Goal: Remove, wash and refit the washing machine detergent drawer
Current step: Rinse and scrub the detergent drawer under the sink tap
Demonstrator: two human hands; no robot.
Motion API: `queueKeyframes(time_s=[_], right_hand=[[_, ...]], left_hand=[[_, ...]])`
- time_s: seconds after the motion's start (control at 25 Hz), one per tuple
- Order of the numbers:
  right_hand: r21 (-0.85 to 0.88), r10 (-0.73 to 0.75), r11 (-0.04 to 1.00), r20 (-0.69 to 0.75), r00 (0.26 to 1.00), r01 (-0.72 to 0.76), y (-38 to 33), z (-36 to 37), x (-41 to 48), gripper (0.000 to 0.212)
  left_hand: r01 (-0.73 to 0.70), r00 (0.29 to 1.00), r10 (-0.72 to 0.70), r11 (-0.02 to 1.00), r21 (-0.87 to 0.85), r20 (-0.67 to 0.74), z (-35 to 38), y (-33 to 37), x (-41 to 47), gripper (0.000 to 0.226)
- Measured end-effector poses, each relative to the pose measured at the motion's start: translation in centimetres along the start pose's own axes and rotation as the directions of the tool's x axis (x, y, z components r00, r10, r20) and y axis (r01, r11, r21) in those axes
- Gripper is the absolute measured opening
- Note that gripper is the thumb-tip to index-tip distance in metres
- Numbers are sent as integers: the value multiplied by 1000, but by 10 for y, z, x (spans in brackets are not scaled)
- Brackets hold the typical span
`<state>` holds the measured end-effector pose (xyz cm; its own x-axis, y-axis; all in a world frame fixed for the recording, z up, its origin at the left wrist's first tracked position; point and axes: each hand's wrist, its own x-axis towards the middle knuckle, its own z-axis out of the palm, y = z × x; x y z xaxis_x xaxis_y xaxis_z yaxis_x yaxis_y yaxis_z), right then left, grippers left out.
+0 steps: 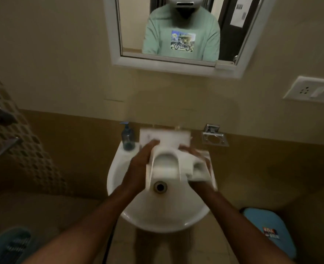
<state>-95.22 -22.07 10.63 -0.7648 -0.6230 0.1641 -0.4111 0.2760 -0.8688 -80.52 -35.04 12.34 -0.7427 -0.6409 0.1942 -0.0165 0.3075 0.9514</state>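
no legible txt, shirt print [182, 41] blurred

1. One head-worn wide-angle view, looking steeply down and forward at a white sink [119, 174] close below.
2. It faces the wall; a mirror [176, 31] fills the top edge.

Our forearms [92, 221] are bare to the frame's edge. In the mirror [176, 67] we wear a mint-green top [157, 29] with a bicycle print [182, 41].
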Motion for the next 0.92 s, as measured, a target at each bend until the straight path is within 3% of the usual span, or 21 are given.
queueKeyframes(time_s=[0.08, 0.16, 0.28, 0.4, 0.48, 0.56, 0.64, 0.76, 0.84, 0.92], right_hand=[[-88, -13, 996, -20, 1000, 11, 2, 7, -13, 32], [-100, -11, 995, -25, 1000, 9, 4, 12, -23, 29], [-45, 12, 999, -39, 999, -14, -14, 5, -9, 8], [62, 139, 988, 54, 989, -142, -39, -9, -7, 32], [62, 313, 945, 118, 943, -321, -46, -10, -19, 33], [43, 460, 878, 205, 864, -477, -45, -5, -37, 33], [-8, 534, 837, 229, 814, -547, -51, 2, -50, 37], [-54, 429, 903, 92, 899, -426, -83, -6, -50, 44], [186, 218, 962, -83, 972, -200, -117, -20, -49, 33], [359, 67, 932, -284, 956, 42, -127, -21, -54, 24]], left_hand=[[17, 999, -26, 984, 175, 48, 2, -27, -4, 31], [35, 999, -41, 975, 220, 23, -1, -37, -2, 27], [18, 994, -37, 985, 174, 106, -17, -8, 10, 42], [149, 970, -163, 985, 89, 180, -34, 7, 21, 40], [318, 900, -328, 945, 83, 288, -43, 7, 14, 33], [448, 783, -466, 882, 146, 412, -55, 1, 3, 26], [531, 698, -553, 826, 190, 454, -66, 1, -7, 26], [509, 759, -435, 861, -23, 485, -73, 30, -15, 20], [361, 873, -246, 906, -220, 421, -75, 61, -10, 25], [215, 940, -124, 938, -271, 317, -74, 64, -5, 26]])
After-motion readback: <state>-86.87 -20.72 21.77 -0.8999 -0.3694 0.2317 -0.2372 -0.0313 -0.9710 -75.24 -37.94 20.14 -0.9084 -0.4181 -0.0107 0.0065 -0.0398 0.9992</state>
